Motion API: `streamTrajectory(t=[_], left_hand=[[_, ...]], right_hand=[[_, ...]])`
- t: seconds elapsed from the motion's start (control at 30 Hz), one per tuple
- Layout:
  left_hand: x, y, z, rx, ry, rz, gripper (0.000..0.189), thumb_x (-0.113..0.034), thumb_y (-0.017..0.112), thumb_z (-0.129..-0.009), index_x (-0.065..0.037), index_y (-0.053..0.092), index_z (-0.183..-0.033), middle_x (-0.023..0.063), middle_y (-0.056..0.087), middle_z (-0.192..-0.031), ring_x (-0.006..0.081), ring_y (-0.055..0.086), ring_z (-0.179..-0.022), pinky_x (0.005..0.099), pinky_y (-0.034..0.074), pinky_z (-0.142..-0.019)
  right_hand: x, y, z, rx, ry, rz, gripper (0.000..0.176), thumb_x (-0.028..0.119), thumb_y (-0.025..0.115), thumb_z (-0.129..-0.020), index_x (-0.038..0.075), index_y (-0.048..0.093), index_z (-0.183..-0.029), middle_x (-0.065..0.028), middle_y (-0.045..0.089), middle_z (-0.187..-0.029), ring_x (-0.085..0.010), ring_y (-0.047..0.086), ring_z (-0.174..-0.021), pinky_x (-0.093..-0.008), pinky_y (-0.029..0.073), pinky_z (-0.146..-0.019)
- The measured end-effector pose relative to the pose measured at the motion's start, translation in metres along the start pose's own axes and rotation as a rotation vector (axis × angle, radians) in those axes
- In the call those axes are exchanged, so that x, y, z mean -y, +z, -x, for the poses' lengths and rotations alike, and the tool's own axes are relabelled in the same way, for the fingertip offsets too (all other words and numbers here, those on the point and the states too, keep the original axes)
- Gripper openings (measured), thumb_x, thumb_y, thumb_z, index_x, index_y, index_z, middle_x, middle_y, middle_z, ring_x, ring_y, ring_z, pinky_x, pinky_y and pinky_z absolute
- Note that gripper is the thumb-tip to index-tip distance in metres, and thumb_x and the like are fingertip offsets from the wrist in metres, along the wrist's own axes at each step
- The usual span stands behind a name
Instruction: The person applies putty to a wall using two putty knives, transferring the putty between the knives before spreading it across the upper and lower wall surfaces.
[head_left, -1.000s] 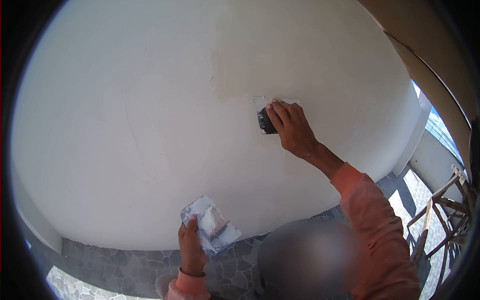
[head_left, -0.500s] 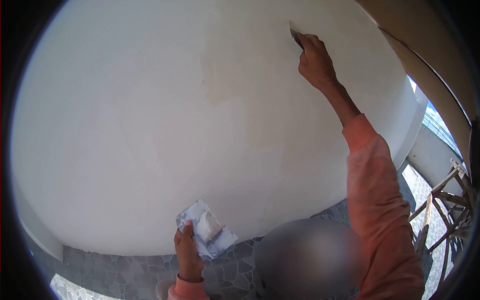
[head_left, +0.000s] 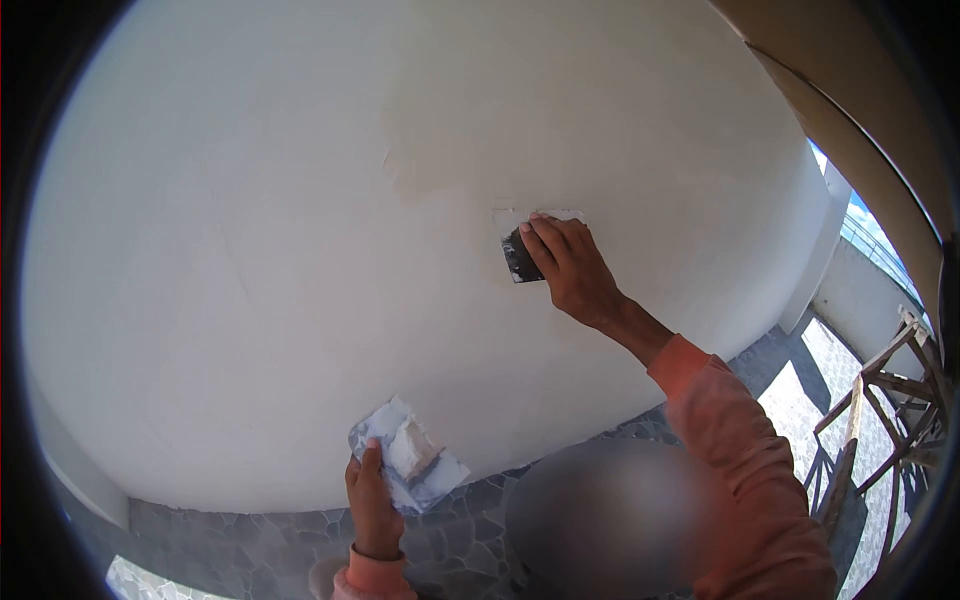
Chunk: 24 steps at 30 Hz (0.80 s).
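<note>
A large white wall (head_left: 270, 290) fills most of the view, with a darker, beige patch in its upper middle. My right hand (head_left: 575, 262) grips a putty knife (head_left: 520, 262) whose broad dark blade lies against the wall, with white paste along its upper edge. Low in the view, my left hand (head_left: 373, 505) holds a flat plate (head_left: 437, 486) away from the wall, thumb on top. A thick lump of white putty (head_left: 408, 450) sits on that plate, and smears cover the rest of it.
Grey stone-patterned floor (head_left: 250, 535) runs along the wall's foot. A wooden trestle (head_left: 880, 420) stands at the right, beside sunlit ground. A brown overhead panel (head_left: 840, 90) slopes across the upper right. A blurred round area covers the bottom middle.
My right hand has come down and left with the putty knife, whose blade face now shows flat on the wall. My left hand and the plate have barely moved.
</note>
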<state>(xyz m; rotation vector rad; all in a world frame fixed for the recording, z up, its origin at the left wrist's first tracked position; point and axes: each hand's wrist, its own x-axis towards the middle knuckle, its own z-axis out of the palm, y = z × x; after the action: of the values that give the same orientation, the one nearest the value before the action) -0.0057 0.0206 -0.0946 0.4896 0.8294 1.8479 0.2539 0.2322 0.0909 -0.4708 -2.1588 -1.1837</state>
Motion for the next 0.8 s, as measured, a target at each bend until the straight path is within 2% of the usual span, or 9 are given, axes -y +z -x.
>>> streamTrajectory(t=[0.03,0.17,0.23,0.4,0.5,0.63,0.73,0.8], left_hand=[[0.001,-0.001,-0.001,-0.006,-0.001,0.004,0.033,-0.02,0.05,-0.101,0.005,0.054,-0.122,0.0121,0.065,-0.11,0.0202,0.065,-0.096,0.034,0.054,-0.082],[0.003,0.003,0.001,0.011,0.034,0.056,0.034,-0.02,0.05,-0.101,0.006,0.052,-0.123,0.013,0.065,-0.111,0.0212,0.065,-0.098,0.0349,0.054,-0.083],[0.002,0.0,0.0,0.024,0.018,0.025,0.034,-0.02,0.05,-0.101,0.006,0.052,-0.123,0.0133,0.064,-0.112,0.0217,0.065,-0.099,0.0352,0.054,-0.083],[0.002,-0.001,-0.002,-0.005,-0.01,0.03,0.035,-0.02,0.05,-0.101,0.006,0.052,-0.124,0.0135,0.064,-0.112,0.0221,0.065,-0.099,0.0353,0.054,-0.084],[-0.001,0.002,0.0,-0.001,-0.017,0.029,0.034,-0.02,0.05,-0.101,0.006,0.052,-0.124,0.0135,0.064,-0.112,0.022,0.065,-0.099,0.0352,0.054,-0.084],[0.0,0.001,0.001,-0.005,-0.02,0.029,0.034,-0.02,0.05,-0.101,0.006,0.052,-0.124,0.013,0.064,-0.111,0.0214,0.065,-0.099,0.0352,0.054,-0.083],[0.0,0.002,0.001,0.0,-0.009,0.042,0.034,-0.02,0.05,-0.101,0.006,0.052,-0.123,0.0126,0.064,-0.111,0.0208,0.065,-0.098,0.0351,0.054,-0.083],[0.001,0.001,0.001,0.012,-0.002,0.046,0.034,-0.02,0.05,-0.101,0.006,0.053,-0.123,0.0125,0.065,-0.11,0.0205,0.065,-0.097,0.0349,0.054,-0.083]], right_hand=[[-0.003,-0.003,0.002,0.025,-0.007,-0.065,0.048,-0.008,0.053,-0.084,-0.006,0.05,-0.132,-0.0169,0.051,-0.13,-0.0299,0.051,-0.118,-0.0436,0.042,-0.099],[-0.036,-0.035,-0.022,-0.126,0.195,-0.075,0.054,-0.013,0.052,-0.08,-0.003,0.05,-0.133,-0.0129,0.052,-0.128,-0.03,0.054,-0.115,-0.0418,0.045,-0.097],[-0.068,-0.045,-0.046,-0.226,0.273,-0.057,0.052,-0.011,0.053,-0.08,-0.003,0.05,-0.132,-0.013,0.052,-0.126,-0.0323,0.055,-0.112,-0.0427,0.048,-0.093],[-0.123,-0.049,-0.108,-0.299,0.367,0.103,0.048,-0.005,0.053,-0.082,-0.003,0.051,-0.13,-0.015,0.054,-0.12,-0.0333,0.058,-0.107,-0.0442,0.053,-0.085],[-0.127,-0.047,-0.128,-0.282,0.321,0.128,0.047,-0.003,0.054,-0.082,-0.003,0.051,-0.129,-0.0166,0.055,-0.119,-0.0339,0.058,-0.105,-0.0442,0.054,-0.082],[-0.109,-0.036,-0.136,-0.215,0.317,0.087,0.046,-0.003,0.055,-0.081,-0.004,0.054,-0.127,-0.0167,0.055,-0.121,-0.0341,0.057,-0.107,-0.0459,0.05,-0.088],[-0.088,-0.021,-0.116,-0.245,0.148,0.132,0.046,-0.004,0.055,-0.081,-0.003,0.055,-0.128,-0.016,0.055,-0.119,-0.0322,0.055,-0.108,-0.0449,0.047,-0.091],[-0.063,-0.014,-0.094,-0.23,0.054,0.132,0.045,-0.006,0.053,-0.083,-0.003,0.055,-0.128,-0.0162,0.053,-0.126,-0.0296,0.052,-0.112,-0.0433,0.042,-0.095]])
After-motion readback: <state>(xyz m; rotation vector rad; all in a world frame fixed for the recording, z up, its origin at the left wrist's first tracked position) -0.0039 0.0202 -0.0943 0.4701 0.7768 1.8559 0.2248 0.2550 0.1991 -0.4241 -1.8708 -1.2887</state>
